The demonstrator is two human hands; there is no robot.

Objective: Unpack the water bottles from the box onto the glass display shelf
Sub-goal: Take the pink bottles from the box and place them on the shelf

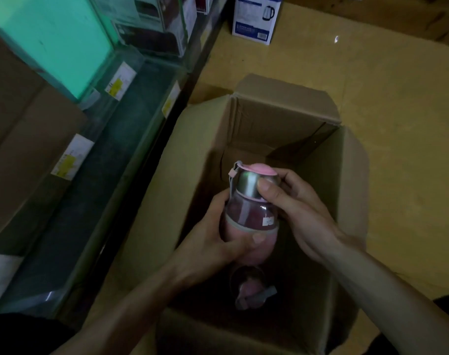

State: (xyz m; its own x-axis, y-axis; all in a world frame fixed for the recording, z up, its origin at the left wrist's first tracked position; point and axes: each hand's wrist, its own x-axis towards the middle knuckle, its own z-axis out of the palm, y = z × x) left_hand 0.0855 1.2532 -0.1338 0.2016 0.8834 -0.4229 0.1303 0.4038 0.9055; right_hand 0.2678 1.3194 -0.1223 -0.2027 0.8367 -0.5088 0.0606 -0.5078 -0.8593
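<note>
Fingers of your left hand (218,242) and right hand (292,201) wrap the bottle (249,213), steadying it above the box (346,180) for the shelf (131,124).

We see a pink bottle (249,226) at the centre of the frame, with a pink lid, a silver collar and a grey strap. Below it, a second bottle (251,290) shows pink and grey inside the plain brown box (346,201). The floor (397,98) is mustard yellow. At left the glass shelf (131,129) is dark teal, its labels (72,157) white and yellow. At upper centre a carton (254,19) is white and blue.
</note>
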